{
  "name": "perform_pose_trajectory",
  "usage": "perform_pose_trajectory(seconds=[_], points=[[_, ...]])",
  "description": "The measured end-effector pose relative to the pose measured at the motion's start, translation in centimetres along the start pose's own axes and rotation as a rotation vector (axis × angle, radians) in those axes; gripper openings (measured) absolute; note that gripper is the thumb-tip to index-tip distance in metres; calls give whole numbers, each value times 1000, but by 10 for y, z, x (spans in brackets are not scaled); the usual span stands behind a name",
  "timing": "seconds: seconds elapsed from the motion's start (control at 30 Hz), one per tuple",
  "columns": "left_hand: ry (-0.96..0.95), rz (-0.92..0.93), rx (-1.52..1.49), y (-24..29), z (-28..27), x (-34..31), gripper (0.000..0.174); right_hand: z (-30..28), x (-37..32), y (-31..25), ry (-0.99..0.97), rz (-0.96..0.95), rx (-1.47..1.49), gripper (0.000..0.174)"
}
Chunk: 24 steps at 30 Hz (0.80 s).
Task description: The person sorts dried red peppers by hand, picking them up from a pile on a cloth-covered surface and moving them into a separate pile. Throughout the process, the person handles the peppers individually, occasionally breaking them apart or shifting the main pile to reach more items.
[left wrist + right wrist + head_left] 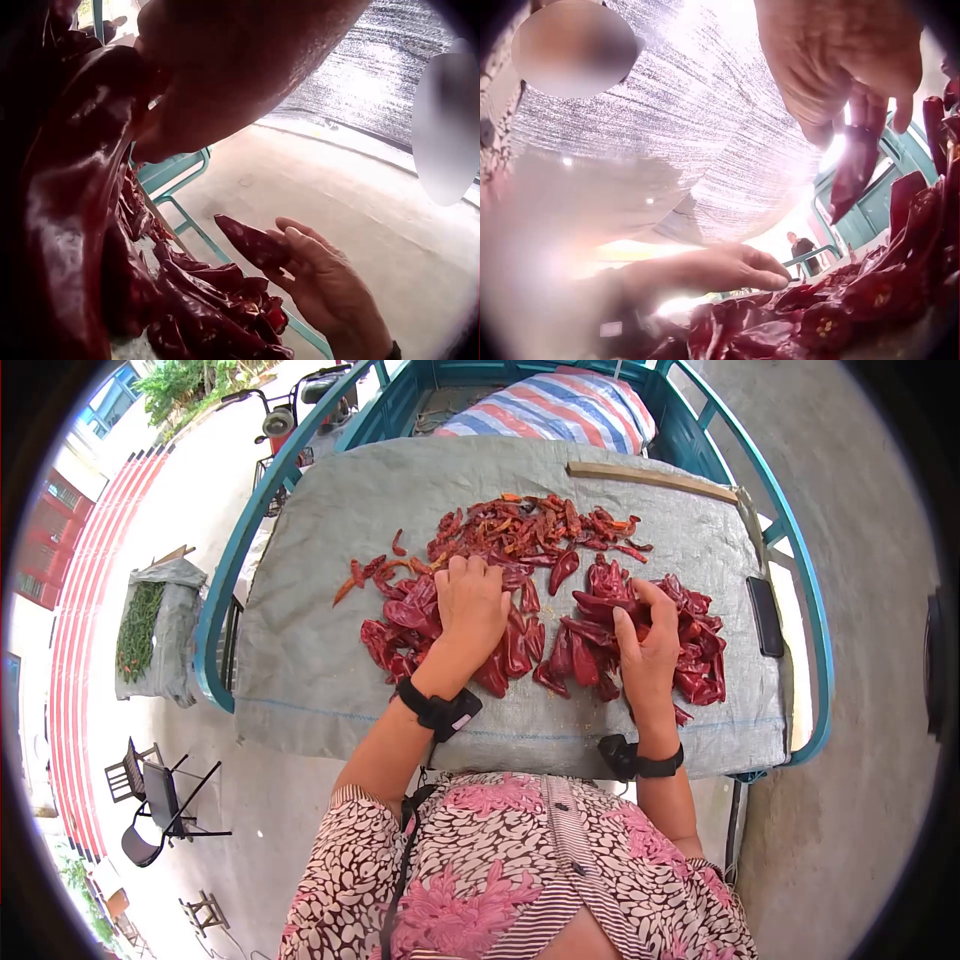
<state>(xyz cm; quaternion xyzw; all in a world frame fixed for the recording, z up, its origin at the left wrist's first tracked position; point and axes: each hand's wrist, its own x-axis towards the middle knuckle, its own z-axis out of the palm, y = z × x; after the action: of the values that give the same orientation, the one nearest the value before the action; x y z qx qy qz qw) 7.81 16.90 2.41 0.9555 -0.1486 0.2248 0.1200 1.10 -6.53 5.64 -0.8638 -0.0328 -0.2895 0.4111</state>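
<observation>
My right hand [650, 650] holds a dark red dried chili pepper [251, 241] between thumb and fingers, raised over the right-hand pile of peppers [700, 660]. In the right wrist view that pepper [853, 180] hangs from the fingertips, its point downward. My left hand [472, 602] lies over the left-hand pile of large red peppers [400, 635], back of the hand up. Its fingertips are hidden among them, so I cannot tell whether they grip one. A large glossy pepper [75, 195] fills the near side of the left wrist view.
Smaller, orange-red shrivelled peppers [510, 525] lie behind both piles on the grey woven sheet [310, 580]. A wooden strip [650, 480] and a phone [765, 617] rest near its edges. Blue-green cart rails [800, 575] flank the sheet. A striped bag [560, 410] is behind.
</observation>
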Motion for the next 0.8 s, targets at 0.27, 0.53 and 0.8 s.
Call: perform_pose_trajectory(seconds=[0.27, 0.53, 0.8], points=[[61, 26, -50, 4, 17, 4, 9, 13, -7, -8, -194, -96, -52, 41], [-116, 227, -344, 20, -15, 3, 19, 36, -3, -9, -332, -165, -45, 32], [-101, 109, 26, -13, 43, 38, 25, 14, 11, -10, -56, -132, -224, 42]])
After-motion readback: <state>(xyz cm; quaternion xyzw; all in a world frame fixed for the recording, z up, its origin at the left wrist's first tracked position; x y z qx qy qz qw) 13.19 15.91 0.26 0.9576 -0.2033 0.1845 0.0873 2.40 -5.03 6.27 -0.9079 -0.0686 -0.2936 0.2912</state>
